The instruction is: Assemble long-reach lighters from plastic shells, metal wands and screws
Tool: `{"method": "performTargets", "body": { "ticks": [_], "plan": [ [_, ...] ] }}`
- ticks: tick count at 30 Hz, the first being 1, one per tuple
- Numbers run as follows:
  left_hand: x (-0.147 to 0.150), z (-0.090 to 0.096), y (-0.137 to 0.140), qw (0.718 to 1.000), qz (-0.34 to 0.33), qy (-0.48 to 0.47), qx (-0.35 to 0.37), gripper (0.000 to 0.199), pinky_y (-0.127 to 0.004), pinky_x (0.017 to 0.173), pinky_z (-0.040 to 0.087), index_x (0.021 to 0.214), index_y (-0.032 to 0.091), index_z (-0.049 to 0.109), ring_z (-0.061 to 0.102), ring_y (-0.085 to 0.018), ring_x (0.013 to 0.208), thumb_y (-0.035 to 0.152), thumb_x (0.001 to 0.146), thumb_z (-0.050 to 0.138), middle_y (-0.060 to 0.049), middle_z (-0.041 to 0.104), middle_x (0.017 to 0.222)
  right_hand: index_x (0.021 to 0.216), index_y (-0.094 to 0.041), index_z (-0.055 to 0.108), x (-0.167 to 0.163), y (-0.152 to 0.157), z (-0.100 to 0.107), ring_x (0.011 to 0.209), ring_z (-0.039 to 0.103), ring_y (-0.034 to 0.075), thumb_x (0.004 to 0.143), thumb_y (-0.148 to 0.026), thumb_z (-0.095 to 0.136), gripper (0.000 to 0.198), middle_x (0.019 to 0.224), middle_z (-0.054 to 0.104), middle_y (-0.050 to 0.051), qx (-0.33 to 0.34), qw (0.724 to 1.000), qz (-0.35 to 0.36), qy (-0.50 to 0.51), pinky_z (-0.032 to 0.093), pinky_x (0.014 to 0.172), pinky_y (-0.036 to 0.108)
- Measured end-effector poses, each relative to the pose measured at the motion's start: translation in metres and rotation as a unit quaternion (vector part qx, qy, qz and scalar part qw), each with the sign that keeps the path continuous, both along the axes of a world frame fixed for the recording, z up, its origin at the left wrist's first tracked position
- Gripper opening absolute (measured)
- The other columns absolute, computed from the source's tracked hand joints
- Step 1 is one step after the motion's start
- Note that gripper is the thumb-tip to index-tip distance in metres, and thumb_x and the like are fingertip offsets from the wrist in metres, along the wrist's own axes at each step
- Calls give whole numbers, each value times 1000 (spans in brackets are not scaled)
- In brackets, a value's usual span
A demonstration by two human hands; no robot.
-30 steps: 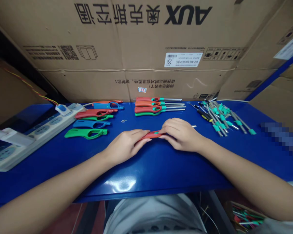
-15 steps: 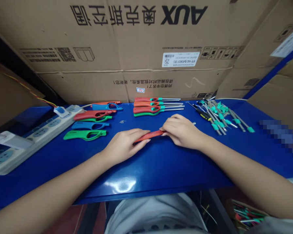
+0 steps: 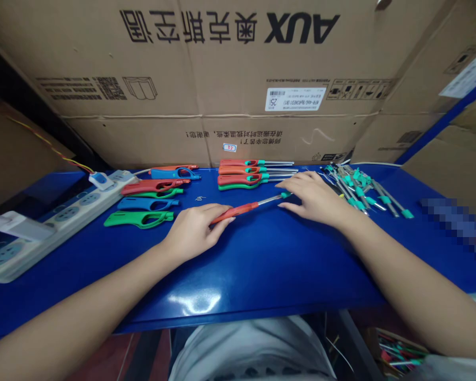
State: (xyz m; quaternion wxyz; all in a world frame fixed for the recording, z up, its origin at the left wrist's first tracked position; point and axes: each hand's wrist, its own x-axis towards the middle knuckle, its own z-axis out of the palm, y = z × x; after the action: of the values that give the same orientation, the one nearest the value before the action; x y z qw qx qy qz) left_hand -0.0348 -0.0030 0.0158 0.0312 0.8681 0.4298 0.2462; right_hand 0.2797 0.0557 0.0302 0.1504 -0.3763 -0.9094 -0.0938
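Observation:
A red lighter body (image 3: pixel 234 212), the long-necked kind, is in my left hand (image 3: pixel 194 228), whose fingers and thumb close round its rear end. From its front a thin metal tube (image 3: pixel 269 199) points right and slightly up, carrying a teal collar (image 3: pixel 286 195). My right hand (image 3: pixel 315 198) is curled about the collar, which shows between thumb and forefinger; the tube's far end is hidden behind this hand. Beyond it lie lighters with tubes fitted (image 3: pixel 241 179), in red, orange and green. Left of my left hand are bodies without tubes, including a green one (image 3: pixel 137 219) and a blue one (image 3: pixel 143 204).
At the right lies a heap of metal tubes with teal collars (image 3: pixel 360 188). A white power strip (image 3: pixel 73 211) with plugs runs along the left. Tiny metal bits (image 3: pixel 200 199) lie mid-table. A large carton (image 3: pixel 222 95) stands behind the blue tabletop (image 3: pixel 238 280). A box of lighter parts (image 3: pixel 399 349) sits below right.
My right hand has slid right along the tube, away from the red body, uncovering the tube and collar. My left hand has moved slightly left, still holding the body.

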Motion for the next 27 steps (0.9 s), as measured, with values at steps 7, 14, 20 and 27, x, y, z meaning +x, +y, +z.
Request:
{"method": "performTargets", "body": {
  "ticks": [7, 14, 20, 27],
  "plan": [
    [1, -4, 0, 1000, -20, -8, -6, 30, -32, 82, 56, 115, 20, 72, 73, -24, 96, 38, 99, 53, -6, 76, 112, 103, -18, 71, -5, 2, -3, 100, 65, 23, 97, -32, 59, 20, 101, 75, 8, -35, 993, 103, 43, 39, 98, 40],
    [8, -8, -5, 998, -65, -26, -10, 28, -30, 80, 56, 116, 20, 71, 73, -22, 96, 35, 99, 55, -5, 77, 109, 106, -13, 70, -34, -15, -15, 90, 61, 23, 101, -34, 51, 28, 93, 72, 11, -45, 985, 159, 45, 44, 85, 37],
    [9, -8, -4, 997, -59, -47, -17, 27, -31, 81, 56, 114, 19, 72, 73, -22, 95, 35, 98, 57, -6, 77, 108, 113, -15, 69, -27, -10, -15, 96, 62, 21, 101, -34, 53, 27, 101, 74, 10, -62, 982, 168, 59, 42, 90, 37],
    [13, -9, -7, 989, -67, -106, -79, 22, -25, 63, 48, 105, 18, 74, 66, -15, 68, 31, 95, 60, -3, 75, 85, 101, -10, 69, -37, -17, -23, 84, 56, 22, 104, -27, 41, 33, 86, 70, 13, 28, 980, 195, 12, 41, 78, 36]
  ]
}}
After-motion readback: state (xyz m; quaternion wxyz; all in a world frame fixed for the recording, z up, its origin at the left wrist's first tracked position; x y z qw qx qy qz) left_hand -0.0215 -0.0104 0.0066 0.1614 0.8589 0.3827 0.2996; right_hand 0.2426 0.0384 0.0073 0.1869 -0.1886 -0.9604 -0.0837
